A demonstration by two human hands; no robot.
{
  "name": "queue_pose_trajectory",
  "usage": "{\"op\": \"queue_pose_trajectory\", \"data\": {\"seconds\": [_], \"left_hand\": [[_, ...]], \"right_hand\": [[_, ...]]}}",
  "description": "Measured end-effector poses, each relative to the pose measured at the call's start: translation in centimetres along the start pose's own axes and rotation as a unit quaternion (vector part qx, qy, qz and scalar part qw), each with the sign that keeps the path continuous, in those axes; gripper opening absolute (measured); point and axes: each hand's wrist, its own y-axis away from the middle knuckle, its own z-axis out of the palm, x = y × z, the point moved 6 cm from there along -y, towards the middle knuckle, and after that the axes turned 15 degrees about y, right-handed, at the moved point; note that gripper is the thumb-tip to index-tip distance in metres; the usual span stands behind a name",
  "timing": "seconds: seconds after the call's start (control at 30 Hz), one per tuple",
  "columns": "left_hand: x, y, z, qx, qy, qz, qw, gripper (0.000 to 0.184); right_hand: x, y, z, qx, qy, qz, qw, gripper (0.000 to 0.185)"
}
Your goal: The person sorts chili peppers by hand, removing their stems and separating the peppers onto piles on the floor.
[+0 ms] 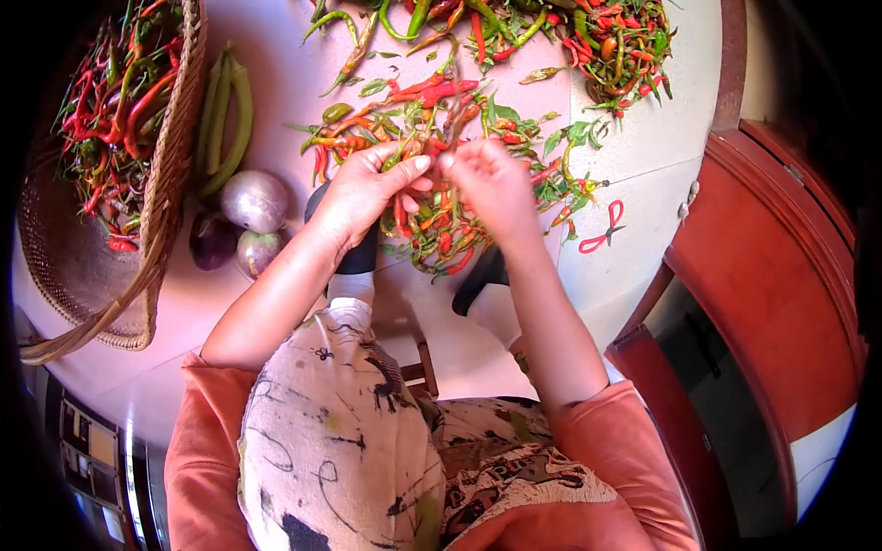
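Red and green chili peppers (441, 241) lie in a loose heap with leaves and stems on the pale floor, under and around my hands. My left hand (375, 188) is closed, thumb and fingers pinched on chili peppers at the heap's upper middle. Close beside it, my right hand (491, 184) is closed with its fingertips on a thin brown chili stalk (455, 87) that runs up between the hands. The exact grip points are partly hidden by my fingers.
A woven basket (188, 119) of chili peppers stands left, beside long green vegetables (225, 119) and eggplants (255, 200). More chili piles (625, 50) lie at the top. Red-handled scissors (604, 230) lie right, near reddish wooden furniture (767, 275). My feet flank the heap.
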Motion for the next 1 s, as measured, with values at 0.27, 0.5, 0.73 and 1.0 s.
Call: {"op": "queue_pose_trajectory", "data": {"seconds": [0.27,0.5,0.73,1.0], "left_hand": [[0.6,1.0,1.4,-0.032,-0.199,0.038,0.979,0.019],[2.8,3.0,4.5,0.014,-0.766,0.254,0.590,0.012],[3.0,3.5,6.1,0.031,-0.829,0.307,0.466,0.007],[3.7,3.1,7.0,0.057,-0.809,0.286,0.510,0.009]], "right_hand": [[2.0,1.3,-1.7,0.031,-0.055,0.048,0.997,0.010],[-0.7,1.0,-1.7,-0.016,0.143,-0.014,0.990,0.013],[1.2,0.9,0.0,0.022,-0.026,0.072,0.997,0.013],[2.0,0.7,2.1,0.151,-0.463,0.212,0.847,0.014]]}}
